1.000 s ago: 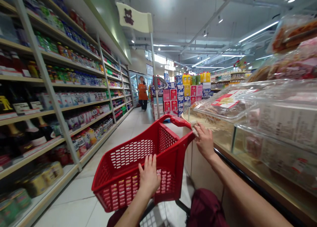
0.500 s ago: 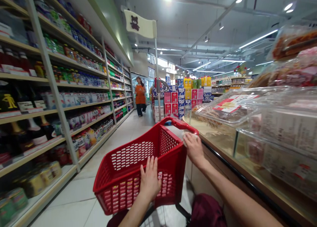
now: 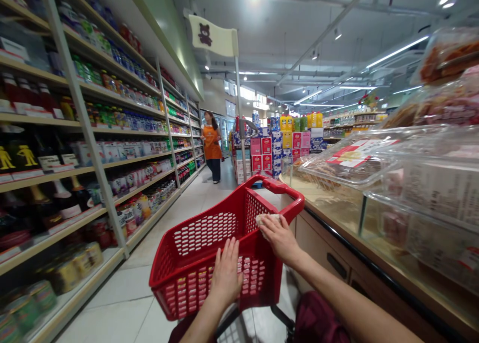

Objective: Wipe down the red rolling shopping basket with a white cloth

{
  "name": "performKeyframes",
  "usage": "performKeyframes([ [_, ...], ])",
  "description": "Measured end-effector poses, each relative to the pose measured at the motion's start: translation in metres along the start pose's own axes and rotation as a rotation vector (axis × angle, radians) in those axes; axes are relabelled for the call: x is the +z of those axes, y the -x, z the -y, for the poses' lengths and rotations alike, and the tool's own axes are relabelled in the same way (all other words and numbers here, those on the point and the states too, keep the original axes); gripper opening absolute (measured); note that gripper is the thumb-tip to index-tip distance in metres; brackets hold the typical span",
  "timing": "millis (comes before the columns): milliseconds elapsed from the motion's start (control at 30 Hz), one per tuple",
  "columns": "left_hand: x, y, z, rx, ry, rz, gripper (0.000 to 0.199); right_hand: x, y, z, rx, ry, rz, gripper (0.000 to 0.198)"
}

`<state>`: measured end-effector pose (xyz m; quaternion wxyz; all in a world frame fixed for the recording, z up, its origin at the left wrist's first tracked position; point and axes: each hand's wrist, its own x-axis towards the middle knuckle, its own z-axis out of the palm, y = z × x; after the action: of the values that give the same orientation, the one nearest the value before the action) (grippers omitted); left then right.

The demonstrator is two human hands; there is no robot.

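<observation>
A red plastic shopping cart point(image 3: 198, 278) with perforated walls stands right in front of me. Flat against its near side wall lies my left hand point(image 3: 226, 273), fingers stretched out over the rim. My right hand point(image 3: 279, 238) presses a white cloth point(image 3: 265, 219) onto the cart's top edge, near the corner below the handle point(image 3: 292, 193). Part of the cloth is hidden under the fingers. A pole with a cream bear sign point(image 3: 213, 36) rises behind the cart.
Shelves of bottles and cans point(image 3: 138, 133) line the left side. On the right is a counter point(image 3: 337, 228) with clear plastic food boxes point(image 3: 348, 158). A person in an orange apron point(image 3: 212, 146) is in the aisle. Stacked drink cartons point(image 3: 265, 151) stand farther back.
My right hand has moved with the cloth from beside the handle, left and down onto the rim. My left hand stays on the side wall. The person in the aisle has come nearer.
</observation>
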<state>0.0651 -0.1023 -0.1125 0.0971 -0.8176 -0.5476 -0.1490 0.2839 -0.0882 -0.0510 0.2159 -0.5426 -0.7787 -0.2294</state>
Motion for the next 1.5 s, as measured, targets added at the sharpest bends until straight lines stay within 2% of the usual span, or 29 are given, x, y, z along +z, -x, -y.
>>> performKeyframes([
  [67, 0.002, 0.001, 0.003, -0.038, -0.006, -0.009, 0.068, -0.004, -0.001, -0.008, 0.037, 0.018, -0.012, 0.042],
  [167, 0.005, 0.002, 0.005, -0.092, -0.002, -0.028, 0.068, -0.016, -0.006, -0.029, 0.300, 0.093, -0.065, 0.044],
  [233, 0.004, 0.001, 0.004, -0.098, 0.014, -0.022, 0.069, -0.016, -0.008, -0.027, 0.370, 0.097, -0.061, 0.044],
  [267, 0.003, 0.000, 0.003, -0.098, 0.022, -0.011, 0.070, -0.013, -0.007, -0.020, 0.331, 0.074, -0.041, 0.043],
  [367, -0.002, -0.002, 0.002, -0.055, 0.042, 0.041, 0.071, 0.000, -0.004, 0.006, 0.065, -0.039, 0.040, 0.042],
  [433, -0.005, -0.003, 0.002, -0.028, 0.049, 0.074, 0.071, 0.002, -0.005, 0.008, 0.011, -0.068, 0.060, 0.042],
  [467, -0.006, -0.003, 0.002, -0.022, 0.051, 0.082, 0.071, 0.001, -0.007, 0.003, 0.058, -0.056, 0.052, 0.042],
  [567, -0.007, -0.005, -0.001, -0.023, 0.060, 0.088, 0.073, -0.007, -0.011, -0.021, 0.321, 0.027, -0.014, 0.045],
  [633, -0.007, -0.007, -0.003, -0.026, 0.066, 0.088, 0.072, -0.007, -0.011, -0.025, 0.389, 0.047, -0.041, 0.046],
  [667, -0.007, -0.008, -0.004, -0.027, 0.068, 0.092, 0.072, -0.004, -0.010, -0.020, 0.353, 0.033, -0.036, 0.045],
  [800, -0.009, -0.010, -0.006, -0.022, 0.082, 0.121, 0.072, 0.010, -0.005, 0.003, 0.040, -0.057, 0.036, 0.043],
  [867, -0.009, -0.010, -0.006, -0.018, 0.082, 0.130, 0.073, 0.010, -0.007, 0.000, 0.087, -0.046, 0.029, 0.043],
  [967, -0.009, -0.009, -0.008, -0.019, 0.070, 0.106, 0.074, 0.006, -0.013, -0.010, 0.325, 0.013, -0.027, 0.046],
  [1000, -0.008, -0.009, -0.008, -0.022, 0.068, 0.094, 0.074, 0.006, -0.014, -0.009, 0.358, 0.020, -0.038, 0.046],
  [1033, -0.008, -0.009, -0.008, -0.023, 0.070, 0.088, 0.074, 0.008, -0.013, -0.005, 0.343, 0.015, -0.039, 0.046],
  [1133, -0.009, -0.007, -0.001, -0.007, 0.082, 0.121, 0.073, 0.021, -0.009, 0.015, 0.081, -0.050, 0.014, 0.043],
  [1200, -0.011, -0.002, 0.009, -0.039, 0.073, 0.150, 0.071, 0.026, -0.007, 0.023, -0.012, -0.068, 0.037, 0.043],
  [1367, -0.011, 0.011, 0.031, -0.103, 0.004, 0.113, 0.069, 0.025, -0.012, 0.023, 0.247, -0.019, -0.021, 0.046],
  [1433, -0.010, 0.012, 0.033, -0.103, 0.000, 0.099, 0.068, 0.028, -0.011, 0.038, 0.189, -0.055, 0.004, 0.046],
  [1500, -0.009, 0.014, 0.035, -0.115, 0.002, 0.098, 0.066, 0.035, -0.008, 0.058, 0.028, -0.104, 0.056, 0.047],
])
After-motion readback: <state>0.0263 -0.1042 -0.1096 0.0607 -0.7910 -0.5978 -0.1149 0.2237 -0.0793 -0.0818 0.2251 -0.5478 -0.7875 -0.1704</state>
